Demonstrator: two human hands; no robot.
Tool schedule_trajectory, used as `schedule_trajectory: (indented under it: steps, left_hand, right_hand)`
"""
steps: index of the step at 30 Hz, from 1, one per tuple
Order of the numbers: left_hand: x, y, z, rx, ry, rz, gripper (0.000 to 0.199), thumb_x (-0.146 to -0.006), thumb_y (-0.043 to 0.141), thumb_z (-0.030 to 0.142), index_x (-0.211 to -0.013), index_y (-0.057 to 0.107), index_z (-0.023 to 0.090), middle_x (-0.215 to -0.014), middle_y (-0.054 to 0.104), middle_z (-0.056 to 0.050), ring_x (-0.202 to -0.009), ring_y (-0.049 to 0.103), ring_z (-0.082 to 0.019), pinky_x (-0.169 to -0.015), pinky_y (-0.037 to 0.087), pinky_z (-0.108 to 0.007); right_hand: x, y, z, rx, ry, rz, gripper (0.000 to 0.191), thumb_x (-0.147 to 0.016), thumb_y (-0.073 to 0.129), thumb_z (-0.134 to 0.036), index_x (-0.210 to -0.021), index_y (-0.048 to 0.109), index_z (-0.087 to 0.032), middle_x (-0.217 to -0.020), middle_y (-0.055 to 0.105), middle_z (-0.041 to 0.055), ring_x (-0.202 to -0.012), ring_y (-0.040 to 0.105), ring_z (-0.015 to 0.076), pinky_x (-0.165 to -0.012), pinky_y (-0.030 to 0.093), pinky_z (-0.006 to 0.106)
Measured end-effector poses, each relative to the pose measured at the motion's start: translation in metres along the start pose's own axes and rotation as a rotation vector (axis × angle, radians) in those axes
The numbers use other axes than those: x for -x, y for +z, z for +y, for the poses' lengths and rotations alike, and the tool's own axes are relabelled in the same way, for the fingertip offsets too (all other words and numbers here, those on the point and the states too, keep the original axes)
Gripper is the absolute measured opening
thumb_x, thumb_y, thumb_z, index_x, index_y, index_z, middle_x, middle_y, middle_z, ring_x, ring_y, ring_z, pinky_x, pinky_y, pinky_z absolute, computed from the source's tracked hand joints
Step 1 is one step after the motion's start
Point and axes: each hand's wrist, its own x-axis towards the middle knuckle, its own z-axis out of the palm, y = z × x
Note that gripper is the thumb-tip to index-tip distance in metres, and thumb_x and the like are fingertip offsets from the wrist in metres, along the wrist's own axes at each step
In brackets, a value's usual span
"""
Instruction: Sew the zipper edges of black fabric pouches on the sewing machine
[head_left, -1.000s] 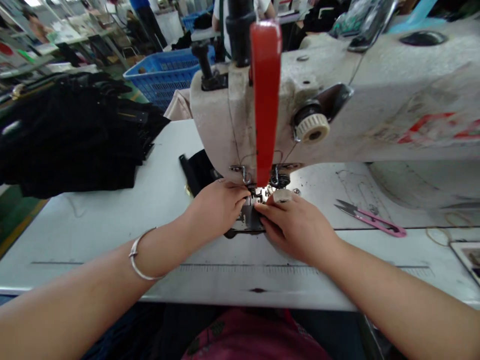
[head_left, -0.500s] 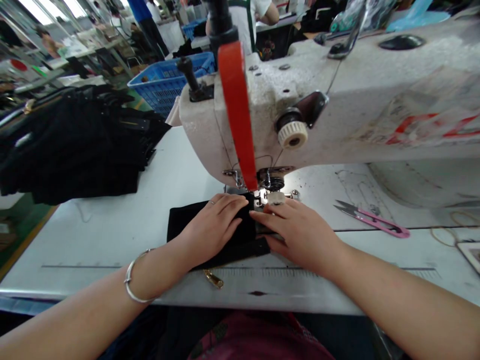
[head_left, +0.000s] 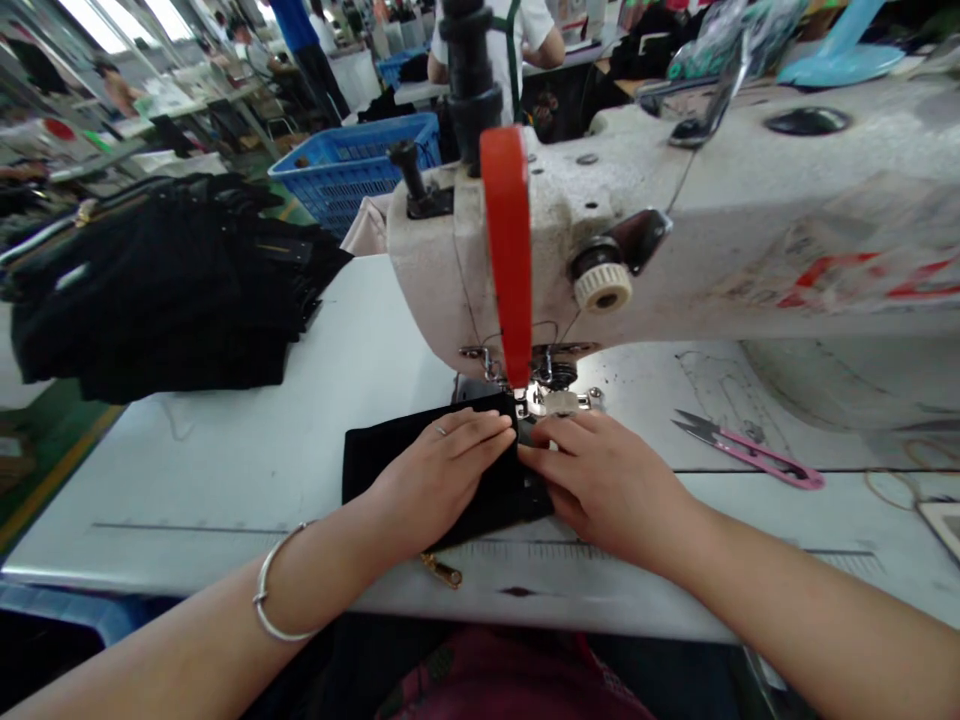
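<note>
A black fabric pouch (head_left: 375, 455) lies on the sewing table, its right edge beside the presser foot (head_left: 525, 402) of a white sewing machine (head_left: 675, 290). My left hand (head_left: 442, 470) rests flat on the pouch, fingers stretched together toward the foot. At the pouch's right edge, my right hand (head_left: 607, 480) has bent fingers and the thumb closed on the fabric; the fingertips are partly hidden. A gold zipper pull (head_left: 442, 570) sticks out from the pouch's near edge. The red bar (head_left: 506, 260) on the machine head stands in front of the needle area.
Pink-handled thread snips (head_left: 750, 450) lie right of my right hand. A pile of black garments (head_left: 165, 285) stands at the left, and a blue plastic basket (head_left: 360, 165) sits behind the table. Other people are at work in the background.
The view has shifted, so the machine and table appear farther right and lower. My right fingers have curled in more at the pouch's edge. The left hand stays flat on the pouch.
</note>
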Motion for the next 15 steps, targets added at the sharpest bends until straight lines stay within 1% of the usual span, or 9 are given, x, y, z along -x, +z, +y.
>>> schedule_trajectory:
  steps: [3, 6, 10, 12, 13, 15]
  left_hand:
    - [-0.001, -0.003, -0.001, -0.024, 0.011, -0.020, 0.041, -0.094, 0.038, 0.007, -0.133, 0.050, 0.012, -0.137, 0.055, -0.010, -0.131, 0.046, -0.020, -0.113, 0.040, -0.040]
    - [-0.005, -0.006, -0.006, -0.033, 0.016, -0.023, 0.039, -0.094, 0.038, 0.009, -0.130, 0.053, 0.012, -0.136, 0.055, -0.010, -0.131, 0.046, -0.019, -0.113, 0.040, -0.039]
    - [-0.009, -0.012, -0.009, -0.048, 0.050, -0.124, 0.039, -0.094, 0.037, 0.010, -0.131, 0.052, 0.012, -0.138, 0.054, -0.009, -0.134, 0.043, -0.020, -0.115, 0.037, -0.041]
    - [-0.008, -0.017, -0.003, -0.033, 0.052, -0.154, 0.037, -0.097, 0.040, 0.017, -0.131, 0.053, 0.013, -0.137, 0.055, -0.010, -0.133, 0.044, -0.022, -0.114, 0.037, -0.043]
    - [-0.006, -0.019, 0.002, -0.013, 0.036, -0.148, 0.036, -0.098, 0.043, 0.022, -0.130, 0.054, 0.013, -0.135, 0.056, -0.011, -0.131, 0.047, -0.023, -0.113, 0.040, -0.044]
    - [-0.001, -0.020, 0.014, 0.036, -0.015, -0.096, 0.037, -0.097, 0.048, 0.032, -0.127, 0.056, 0.012, -0.130, 0.059, -0.012, -0.123, 0.052, -0.024, -0.108, 0.046, -0.042]
  right_hand:
    - [0.002, 0.001, 0.001, -0.051, 0.017, 0.052, 0.031, -0.083, 0.049, -0.008, -0.110, 0.064, -0.015, -0.103, 0.063, 0.0088, -0.091, 0.055, 0.0243, -0.082, 0.049, 0.040]
    - [0.002, 0.003, 0.001, -0.013, -0.006, 0.038, 0.038, -0.080, 0.050, -0.005, -0.113, 0.063, -0.014, -0.104, 0.063, 0.0090, -0.088, 0.054, 0.0248, -0.079, 0.049, 0.040]
    - [0.002, 0.005, 0.002, 0.033, -0.018, 0.047, 0.046, -0.077, 0.049, -0.003, -0.121, 0.061, -0.010, -0.103, 0.064, 0.0107, -0.085, 0.055, 0.0250, -0.076, 0.050, 0.040]
    - [0.002, 0.005, 0.002, 0.032, -0.003, 0.060, 0.046, -0.079, 0.048, -0.004, -0.123, 0.061, -0.010, -0.106, 0.064, 0.0116, -0.087, 0.055, 0.0255, -0.077, 0.051, 0.041]
    - [0.003, 0.004, 0.003, 0.013, 0.005, 0.069, 0.045, -0.080, 0.048, -0.005, -0.123, 0.061, -0.011, -0.107, 0.064, 0.0117, -0.089, 0.056, 0.0257, -0.077, 0.051, 0.041]
    - [0.003, 0.003, 0.004, -0.047, 0.027, 0.086, 0.039, -0.084, 0.049, -0.007, -0.119, 0.063, -0.014, -0.105, 0.065, 0.0108, -0.091, 0.057, 0.0251, -0.079, 0.051, 0.041]
